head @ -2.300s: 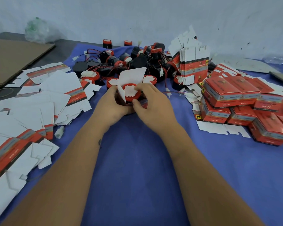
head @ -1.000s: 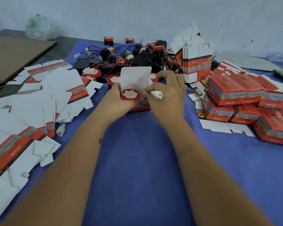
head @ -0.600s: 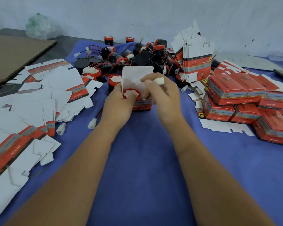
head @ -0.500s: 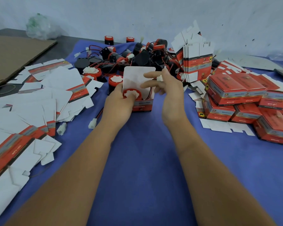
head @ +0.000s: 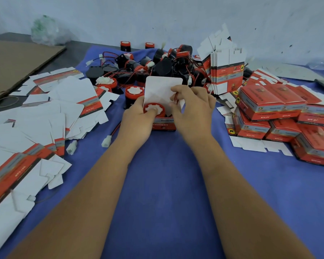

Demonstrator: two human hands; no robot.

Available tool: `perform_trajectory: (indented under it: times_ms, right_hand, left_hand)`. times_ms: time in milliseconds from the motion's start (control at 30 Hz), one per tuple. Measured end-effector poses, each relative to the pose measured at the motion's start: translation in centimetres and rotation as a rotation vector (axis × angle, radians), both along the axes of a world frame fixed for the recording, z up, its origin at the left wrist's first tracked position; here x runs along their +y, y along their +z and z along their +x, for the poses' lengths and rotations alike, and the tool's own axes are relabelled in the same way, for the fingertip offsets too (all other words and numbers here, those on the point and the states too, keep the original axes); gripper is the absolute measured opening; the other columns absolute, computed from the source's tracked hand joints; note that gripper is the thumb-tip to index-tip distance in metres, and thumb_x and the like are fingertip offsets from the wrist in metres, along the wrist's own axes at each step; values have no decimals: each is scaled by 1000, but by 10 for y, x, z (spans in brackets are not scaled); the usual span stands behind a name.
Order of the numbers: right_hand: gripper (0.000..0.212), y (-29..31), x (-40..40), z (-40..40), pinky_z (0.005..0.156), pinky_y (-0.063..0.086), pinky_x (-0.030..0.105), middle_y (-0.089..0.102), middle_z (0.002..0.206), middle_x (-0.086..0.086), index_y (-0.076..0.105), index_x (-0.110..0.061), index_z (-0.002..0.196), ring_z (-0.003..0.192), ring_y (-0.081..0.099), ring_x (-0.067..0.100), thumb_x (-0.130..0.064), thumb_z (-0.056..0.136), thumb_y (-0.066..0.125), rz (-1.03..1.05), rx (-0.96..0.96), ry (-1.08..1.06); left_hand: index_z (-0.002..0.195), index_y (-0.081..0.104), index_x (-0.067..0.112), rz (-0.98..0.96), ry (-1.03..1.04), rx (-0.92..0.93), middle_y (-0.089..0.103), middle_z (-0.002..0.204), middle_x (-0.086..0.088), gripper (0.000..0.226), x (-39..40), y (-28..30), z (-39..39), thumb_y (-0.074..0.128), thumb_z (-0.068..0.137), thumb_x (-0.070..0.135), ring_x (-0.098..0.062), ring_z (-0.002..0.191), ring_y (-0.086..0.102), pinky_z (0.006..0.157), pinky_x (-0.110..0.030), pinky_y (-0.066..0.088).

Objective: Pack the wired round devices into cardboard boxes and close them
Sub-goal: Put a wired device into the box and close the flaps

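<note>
A small red cardboard box (head: 165, 124) stands on the blue cloth at the centre, its white lid flap (head: 161, 90) raised. A round red device with a white toothed top (head: 153, 108) sits inside it. My left hand (head: 137, 120) grips the box from the left, thumb on the device. My right hand (head: 193, 109) pinches the device's red wire (head: 174, 97) at the box opening. A pile of black and red wired round devices (head: 163, 66) lies just behind.
Flat unfolded box blanks (head: 45, 116) cover the left side. Closed red boxes (head: 277, 113) are stacked at the right, with an upright bundle of folded blanks (head: 226, 71) behind them. Loose white connectors (head: 106, 142) lie near my left wrist. A brown cardboard sheet (head: 17, 62) lies far left.
My right hand, which held the white connector above the box, has come down to the opening and the connector is out of sight. My left hand has kept its hold on the box.
</note>
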State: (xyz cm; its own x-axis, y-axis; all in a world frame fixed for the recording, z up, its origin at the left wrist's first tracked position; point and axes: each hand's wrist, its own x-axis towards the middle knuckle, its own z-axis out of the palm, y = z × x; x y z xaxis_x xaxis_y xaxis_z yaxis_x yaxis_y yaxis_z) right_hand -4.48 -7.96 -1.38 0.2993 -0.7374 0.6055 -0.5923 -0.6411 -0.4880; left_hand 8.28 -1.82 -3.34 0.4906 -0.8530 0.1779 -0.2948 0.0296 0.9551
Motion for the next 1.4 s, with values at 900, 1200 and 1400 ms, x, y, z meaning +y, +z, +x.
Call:
perform_trajectory:
  times_ms: [900,1200,1400]
  right_hand:
    - [12,1,6,1,80,46,32,48,119,3,70,-18,93,109,46,21,-14,82,66,-2,-5,127]
    - [9,-2,9,9,82,40,28,44,102,6,71,-5,82,98,42,25,-3,78,64,75,-108,134]
    - [12,0,9,8,76,32,10,48,104,4,73,-2,86,96,36,16,1,82,62,15,-40,172]
  left_hand:
    - [132,52,24,41,73,-89,65,120,5,37,0,2,0,55,96,30,-15,109,61,96,-41,52]
    - [118,54,31,29,60,-29,64,111,10,30,0,2,-1,54,90,41,-11,103,60,91,-37,51]
    - [117,52,34,44,60,-72,64,110,10,25,-1,1,-1,54,93,36,-10,101,60,84,-30,50]
